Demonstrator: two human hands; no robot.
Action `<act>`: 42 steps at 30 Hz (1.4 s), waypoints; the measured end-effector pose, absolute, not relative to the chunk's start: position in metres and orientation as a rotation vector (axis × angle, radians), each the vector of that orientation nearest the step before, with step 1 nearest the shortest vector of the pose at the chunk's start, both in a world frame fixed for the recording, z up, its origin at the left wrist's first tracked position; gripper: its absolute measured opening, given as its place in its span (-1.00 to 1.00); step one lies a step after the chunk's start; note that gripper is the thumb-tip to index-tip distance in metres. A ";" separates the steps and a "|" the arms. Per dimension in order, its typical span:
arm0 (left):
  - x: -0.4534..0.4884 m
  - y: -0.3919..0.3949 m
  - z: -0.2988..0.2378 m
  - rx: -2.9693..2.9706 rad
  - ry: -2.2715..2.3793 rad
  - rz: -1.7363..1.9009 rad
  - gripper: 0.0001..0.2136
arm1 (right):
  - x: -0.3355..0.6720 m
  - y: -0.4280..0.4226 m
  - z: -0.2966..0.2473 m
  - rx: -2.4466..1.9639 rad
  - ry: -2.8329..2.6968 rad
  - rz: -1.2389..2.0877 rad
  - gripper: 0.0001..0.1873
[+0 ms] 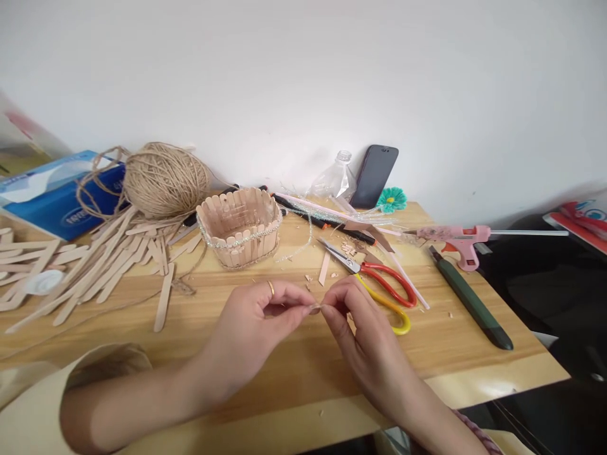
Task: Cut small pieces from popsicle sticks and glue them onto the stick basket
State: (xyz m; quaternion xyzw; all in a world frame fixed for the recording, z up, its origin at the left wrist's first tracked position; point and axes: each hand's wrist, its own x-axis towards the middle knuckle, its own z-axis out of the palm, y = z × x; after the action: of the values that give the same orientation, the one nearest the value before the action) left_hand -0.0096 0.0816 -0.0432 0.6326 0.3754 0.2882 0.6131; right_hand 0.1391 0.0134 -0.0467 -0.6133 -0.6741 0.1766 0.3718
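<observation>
My left hand point(258, 319) and my right hand point(360, 328) meet above the middle of the wooden table point(294, 360). Both pinch a small, thin piece point(315, 308) between thumb and fingertips; it is too small to name for sure. A gold ring sits on my left hand. Just behind the hands stands a small basket of craft sticks point(239, 226) with a glittery band. Red and yellow scissors point(379, 284) lie right beside my right hand.
A heap of craft sticks point(95, 259), a ball of jute twine point(164, 178) and a blue tissue box point(52, 193) lie at the left. A pink glue gun point(458, 240), a green utility knife point(469, 297), a phone point(374, 175) and a plastic bottle point(334, 180) stand at the right and back.
</observation>
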 end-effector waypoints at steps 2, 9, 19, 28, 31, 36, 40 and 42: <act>-0.011 0.080 -0.045 1.509 0.826 0.717 -0.91 | 0.138 0.012 -0.045 -1.563 -1.719 0.450 -0.83; -0.014 0.078 -0.047 1.751 0.755 0.882 -0.89 | 0.136 0.007 -0.041 -1.527 -1.662 0.499 -0.86; -0.017 0.077 -0.045 2.031 0.748 1.049 -0.90 | 0.131 0.007 -0.046 -1.386 -1.550 0.413 -0.86; -0.017 0.078 -0.035 2.174 0.547 1.146 -0.89 | 0.131 0.007 -0.041 -1.390 -1.580 0.259 -0.84; -0.016 0.078 -0.034 2.193 0.495 1.199 -0.83 | 0.131 0.006 -0.040 -1.390 -1.587 0.233 -0.84; -0.015 0.077 -0.034 2.136 0.544 1.148 -0.88 | 0.132 0.004 -0.039 -1.371 -1.626 0.212 -0.83; -0.016 0.077 -0.034 2.116 0.585 1.114 -0.90 | 0.131 0.006 -0.039 -1.362 -1.649 0.193 -0.82; -0.016 0.077 -0.034 2.086 0.603 1.112 -0.90 | 0.130 0.006 -0.039 -1.364 -1.653 0.187 -0.82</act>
State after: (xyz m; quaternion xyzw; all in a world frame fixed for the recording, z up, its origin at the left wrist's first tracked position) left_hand -0.0161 0.0769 -0.0341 0.8030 0.2321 0.4281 0.3436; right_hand 0.1301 0.0065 -0.0387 -0.5580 -0.6760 0.0767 0.4752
